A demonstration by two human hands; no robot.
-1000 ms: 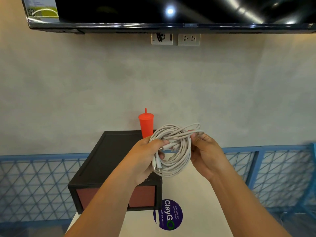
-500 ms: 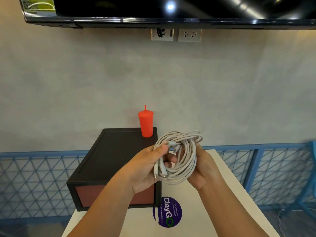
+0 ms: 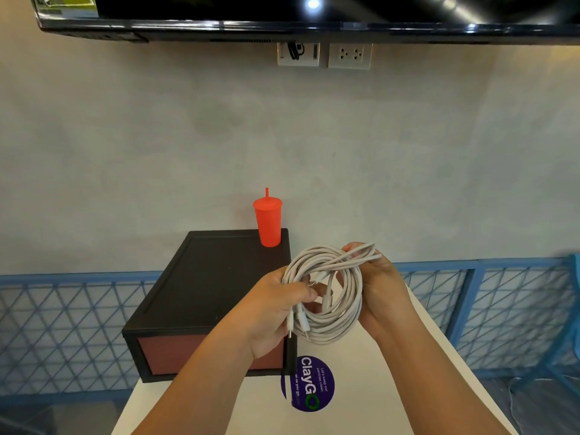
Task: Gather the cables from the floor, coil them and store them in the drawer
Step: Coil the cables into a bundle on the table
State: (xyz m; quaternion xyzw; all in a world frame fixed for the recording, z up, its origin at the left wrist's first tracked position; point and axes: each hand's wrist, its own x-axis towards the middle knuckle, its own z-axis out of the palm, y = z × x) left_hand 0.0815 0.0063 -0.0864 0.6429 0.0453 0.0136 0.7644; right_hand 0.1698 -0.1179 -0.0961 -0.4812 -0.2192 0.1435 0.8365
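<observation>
The left grip (image 3: pixel 270 312) clasps the cable coil (image 3: pixel 340 321) by its left side. The right grip (image 3: pixel 383 296) has moved up to pinch the top strands. The coil hangs above the bench (image 3: pixel 376 390), beside the shut drawer (image 3: pixel 175 350); coiling appears nearly complete.

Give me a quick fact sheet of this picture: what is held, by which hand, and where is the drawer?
Held: white cable coil, plug ends dangling
Left hand: grips the coil's left side
Right hand: grips the coil's right side
Drawer box: black, on the white table, reddish front looks shut
On the box: red cup, upright, at its far right corner
</observation>
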